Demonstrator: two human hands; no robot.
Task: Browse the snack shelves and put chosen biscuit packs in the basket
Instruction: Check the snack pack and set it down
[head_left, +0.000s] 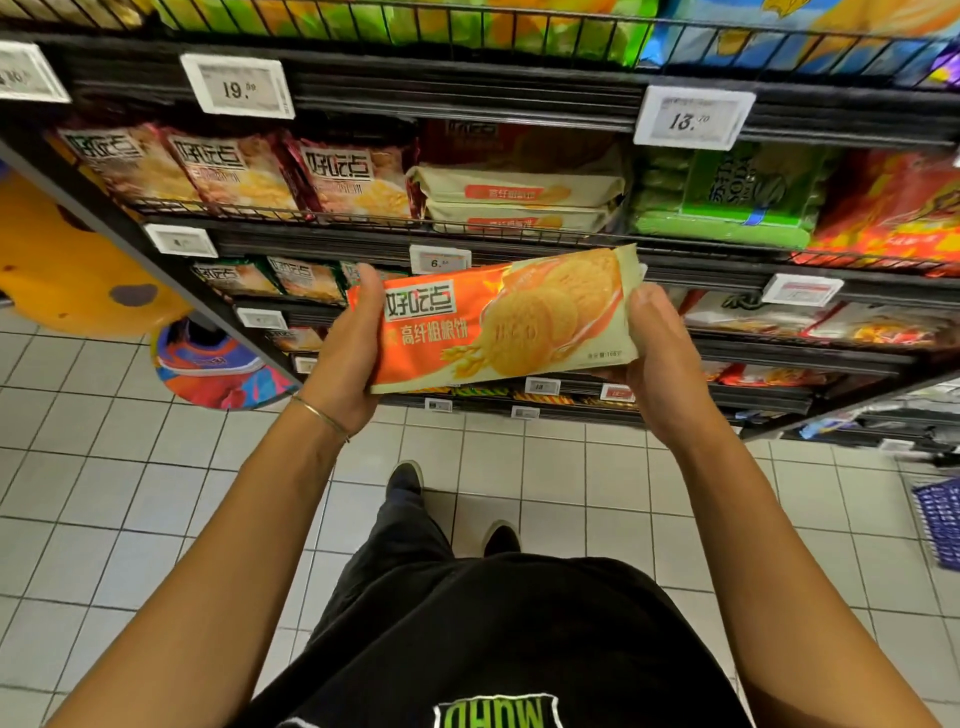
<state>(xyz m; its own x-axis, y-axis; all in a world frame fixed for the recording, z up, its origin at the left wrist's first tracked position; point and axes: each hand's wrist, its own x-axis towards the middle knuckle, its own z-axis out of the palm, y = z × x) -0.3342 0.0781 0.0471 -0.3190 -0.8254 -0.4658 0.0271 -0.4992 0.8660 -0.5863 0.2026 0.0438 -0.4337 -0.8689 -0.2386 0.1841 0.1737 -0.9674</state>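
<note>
You hold an orange biscuit pack (498, 325) out in front of the snack shelves (467, 244), face towards you, one hand at each end. Your left hand (345, 358) grips the left end, thumb lying along the front edge by the printed brand characters and the fingers hidden behind the wrapper. A thin bracelet (319, 413) sits on that wrist. Your right hand (660, 358) clasps the cream-coloured right end, thumb pressed to the front near the sealed flap and fingers wrapped out of sight at the back. The pack is tilted, its right end higher than its left, and it is clear of the shelving.

Directly behind it, on the shelf above, lie two stacked packs of the same kind (519, 200) (their cream sides face you). A price tag (440, 259) hangs on the rail just behind the pack's upper edge.

At the far right edge, low on the tiled floor (104, 493), stands what looks like a purple basket (940, 519), mostly cut off and blurred.
</note>
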